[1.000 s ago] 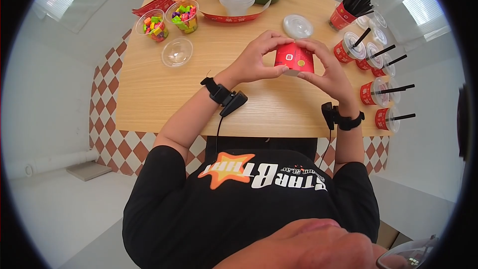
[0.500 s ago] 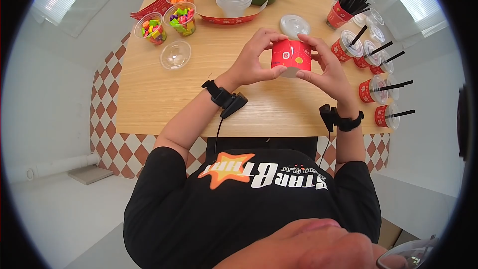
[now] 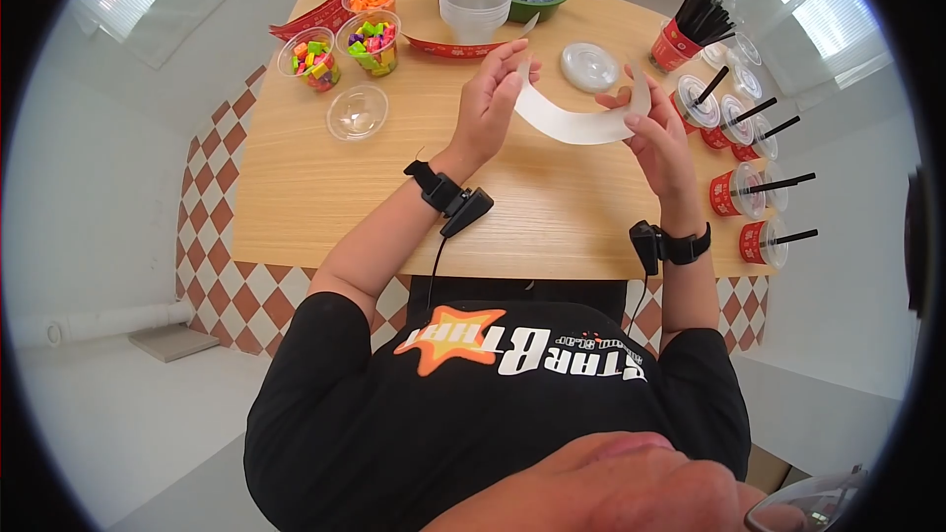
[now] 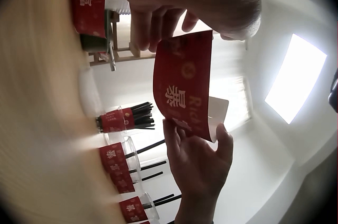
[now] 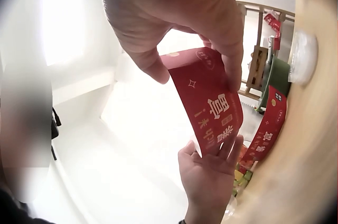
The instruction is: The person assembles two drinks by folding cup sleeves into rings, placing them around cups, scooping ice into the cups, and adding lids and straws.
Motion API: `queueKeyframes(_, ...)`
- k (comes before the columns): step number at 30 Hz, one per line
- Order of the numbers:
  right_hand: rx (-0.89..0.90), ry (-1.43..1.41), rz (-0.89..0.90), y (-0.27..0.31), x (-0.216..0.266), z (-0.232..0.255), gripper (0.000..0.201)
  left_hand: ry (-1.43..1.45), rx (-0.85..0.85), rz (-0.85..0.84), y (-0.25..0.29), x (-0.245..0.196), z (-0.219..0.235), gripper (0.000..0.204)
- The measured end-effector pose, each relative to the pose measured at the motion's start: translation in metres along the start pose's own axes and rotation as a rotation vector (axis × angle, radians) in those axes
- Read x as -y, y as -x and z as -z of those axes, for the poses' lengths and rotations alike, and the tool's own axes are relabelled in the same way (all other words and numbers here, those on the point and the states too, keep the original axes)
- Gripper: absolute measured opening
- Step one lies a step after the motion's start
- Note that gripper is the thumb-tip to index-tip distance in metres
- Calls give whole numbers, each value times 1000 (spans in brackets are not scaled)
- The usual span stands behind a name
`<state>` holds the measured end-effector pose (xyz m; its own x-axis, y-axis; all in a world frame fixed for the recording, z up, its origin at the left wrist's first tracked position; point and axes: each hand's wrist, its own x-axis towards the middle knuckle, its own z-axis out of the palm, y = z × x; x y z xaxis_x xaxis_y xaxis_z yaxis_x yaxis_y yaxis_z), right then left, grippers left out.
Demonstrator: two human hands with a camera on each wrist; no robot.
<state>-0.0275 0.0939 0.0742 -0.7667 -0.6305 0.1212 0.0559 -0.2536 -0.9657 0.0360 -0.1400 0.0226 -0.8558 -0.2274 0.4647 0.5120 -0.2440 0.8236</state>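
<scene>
A red printed paper cup sleeve point(image 3: 576, 128) is spread into a curved strip between the two hands, its white inner face toward the head camera. My left hand point(image 3: 487, 106) pinches the strip's left end between thumb and fingers. At the other end, my right hand point(image 3: 662, 150) grips it with the thumb on the white side. Gold and white lettering shows on the red outer face of the sleeve point(image 4: 182, 84) in the left wrist view. A clear round lid point(image 3: 591, 67) lies on the table just beyond the strip.
Cups of coloured cubes point(image 3: 370, 44) and another clear lid point(image 3: 358, 113) stand left. Behind are stacked clear cups point(image 3: 475, 2), a red sleeve point(image 3: 455, 47) and a green bowl point(image 3: 552, 10) with a scoop. A straw cup point(image 3: 674, 45) and several lidded cups point(image 3: 724, 193) line the right.
The sleeve was a closed red band held between both hands; now it is opened into a curved strip. The hands have moved apart, the left one leftward.
</scene>
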Motion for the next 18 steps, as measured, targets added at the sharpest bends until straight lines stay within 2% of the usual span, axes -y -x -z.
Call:
queueKeyframes(2, -72, -11, 12, 2, -1, -2, 65, -563, -74, -49, -4, 1, 15, 33)
queueKeyframes(3, -63, -12, 15, 4, -1, -4, 65, -621, -154, -83, -4, -3, 11, 27)
queueKeyframes(5, -43, 110, 133, 6, -2, -10, 68, -616, -182, -138, -9, 6, 11, 24)
queueKeyframes(6, -39, 106, 134, 7, -3, -12, 68, -605, -205, -189, -11, 7, 12, 20)
queueKeyframes(8, -41, 188, 201, 9, -6, -14, 67, -666, -204, -190, -11, 9, 17, 16)
queueKeyframes(11, -71, 132, 243, 12, -8, -17, 64, -718, -226, -139, -10, 6, 18, 14)
queueKeyframes(15, -155, 37, 226, 8, -15, -3, 59, -624, -315, -36, -13, 10, 23, 23)
queueKeyframes(18, -208, 7, 159, 1, -22, 17, 54, -657, -359, -27, -16, 12, 28, 25)
